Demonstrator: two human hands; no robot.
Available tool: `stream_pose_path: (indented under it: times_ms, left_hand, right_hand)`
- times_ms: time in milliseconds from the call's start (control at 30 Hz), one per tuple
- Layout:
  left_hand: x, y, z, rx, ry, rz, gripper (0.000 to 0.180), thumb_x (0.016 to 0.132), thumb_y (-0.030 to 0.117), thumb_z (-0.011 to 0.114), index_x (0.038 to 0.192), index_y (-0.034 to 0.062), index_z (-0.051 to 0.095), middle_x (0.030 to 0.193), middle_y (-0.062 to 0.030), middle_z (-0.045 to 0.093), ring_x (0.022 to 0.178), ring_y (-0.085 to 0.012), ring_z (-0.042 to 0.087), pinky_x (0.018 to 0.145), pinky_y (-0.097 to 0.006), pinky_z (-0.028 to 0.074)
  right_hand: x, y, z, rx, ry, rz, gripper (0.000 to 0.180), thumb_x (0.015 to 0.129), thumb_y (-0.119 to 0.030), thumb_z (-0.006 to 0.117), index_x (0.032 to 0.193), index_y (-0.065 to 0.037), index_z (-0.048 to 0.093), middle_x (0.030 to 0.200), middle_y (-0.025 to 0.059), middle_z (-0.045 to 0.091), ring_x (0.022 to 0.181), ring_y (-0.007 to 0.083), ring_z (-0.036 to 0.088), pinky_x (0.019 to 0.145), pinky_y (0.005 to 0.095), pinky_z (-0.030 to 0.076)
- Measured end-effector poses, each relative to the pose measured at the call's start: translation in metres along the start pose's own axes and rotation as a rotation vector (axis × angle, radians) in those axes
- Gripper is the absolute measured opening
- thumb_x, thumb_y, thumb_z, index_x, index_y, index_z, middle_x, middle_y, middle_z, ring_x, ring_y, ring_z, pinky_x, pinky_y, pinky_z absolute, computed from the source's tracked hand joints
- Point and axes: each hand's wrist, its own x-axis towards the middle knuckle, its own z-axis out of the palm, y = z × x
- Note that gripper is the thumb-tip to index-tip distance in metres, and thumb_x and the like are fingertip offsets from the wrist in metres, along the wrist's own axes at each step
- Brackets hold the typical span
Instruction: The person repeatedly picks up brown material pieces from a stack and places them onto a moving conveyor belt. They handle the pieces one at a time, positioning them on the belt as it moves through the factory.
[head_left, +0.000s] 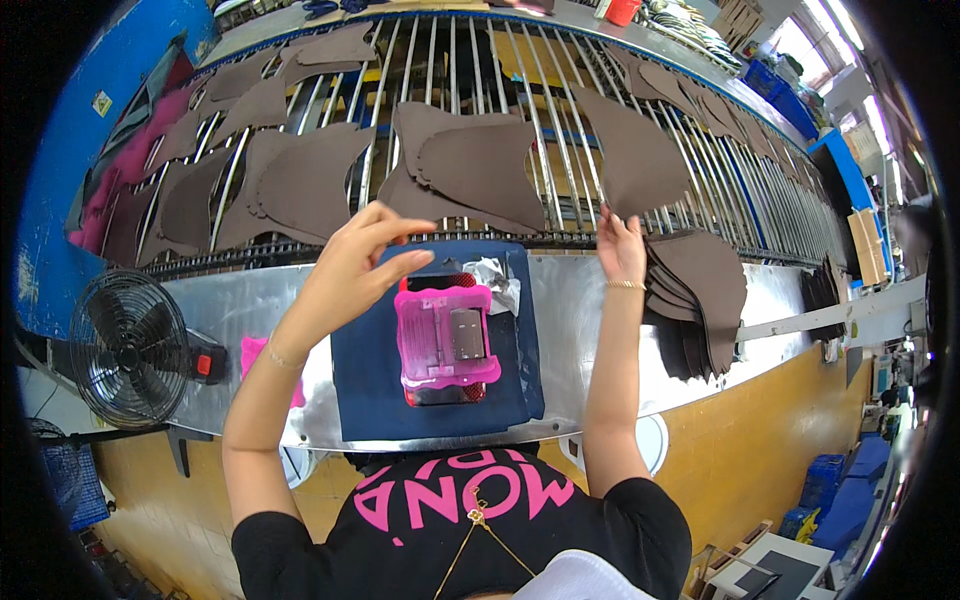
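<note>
My right hand point(622, 248) is closed at the fingertips on the lower edge of a brown cut sheet piece point(636, 150), which stretches over the rollers. My left hand point(372, 252) hovers over the near table, thumb and fingers apart, with nothing in it. Just below it, a pink plastic frame point(425, 345) with a small grey metal block point(467, 334) lies on a red and black base. A dark blue mat point(375, 400) lies under them. Close to my right forearm, a fanned stack of brown pieces point(715, 285) hangs over the table's edge.
Beyond the metal table point(575, 300) runs a roller conveyor point(560, 130) with several piles of brown pieces point(475, 165). A black fan point(130, 348) stands at the left, near a pink piece point(255, 355). Crumpled silvery wrap point(495, 283) lies on the mat. A pale bar point(840, 312) reaches in from the right.
</note>
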Motion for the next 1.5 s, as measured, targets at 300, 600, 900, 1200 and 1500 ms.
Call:
stream_pose_path:
  times_ms: [300,600,900,1200,1500]
  left_hand:
    - [-0.034,-0.017,-0.024,-0.048,0.069,-0.16,0.031,0.082,0.015,0.07,0.111,0.0069,0.066,0.084,-0.0006,0.048,0.057,-0.0066,0.035,0.054,-0.021,0.034]
    - [-0.016,-0.023,-0.004,-0.239,-0.017,-0.154,0.026,0.085,0.006,0.065,0.111,0.0024,0.064,0.089,-0.0002,0.047,0.063,-0.0021,0.042,0.051,-0.017,0.033]
    - [-0.004,-0.013,0.014,-0.222,-0.084,-0.085,0.025,0.085,0.008,0.065,0.109,0.0021,0.065,0.089,0.0,0.048,0.064,-0.0019,0.043,0.049,-0.016,0.033]
    - [-0.016,-0.011,0.005,-0.232,-0.046,-0.123,0.023,0.085,0.007,0.065,0.108,0.0018,0.066,0.086,-0.0001,0.05,0.065,-0.0029,0.044,0.048,-0.017,0.033]
    - [-0.012,-0.012,0.026,-0.294,0.322,-0.025,0.036,0.084,0.012,0.068,0.116,0.0004,0.058,0.097,-0.0046,0.06,0.086,-0.0129,0.06,0.059,-0.023,0.051]
  right_hand:
    - [0.051,0.041,0.0,0.117,0.276,0.183,0.019,0.097,-0.025,0.051,0.105,-0.008,0.053,0.083,0.008,0.062,0.072,0.0181,0.062,0.062,0.0304,0.053]
    - [-0.091,-0.132,-0.066,-1.105,0.773,-0.697,0.026,0.089,-0.028,0.062,0.094,-0.002,0.063,0.066,0.0054,0.063,0.063,0.0169,0.062,0.061,0.0284,0.049]
    - [-0.126,-0.185,-0.137,-1.926,1.106,-0.13,0.055,0.073,-0.04,0.075,0.113,-0.004,0.062,0.124,0.0196,0.053,0.116,0.0321,0.051,0.091,0.0431,0.045]
    - [-0.142,-0.189,-0.025,-2.187,0.616,-0.367,0.029,0.09,-0.014,0.052,0.118,-0.009,0.047,0.084,0.0244,0.065,0.081,0.0413,0.063,0.071,0.0493,0.049]
    - [-0.187,-0.108,0.141,-1.1,-0.176,-0.529,0.025,0.09,-0.007,0.06,0.113,-0.001,0.051,0.084,0.0037,0.062,0.059,0.003,0.051,0.041,0.0162,0.037]
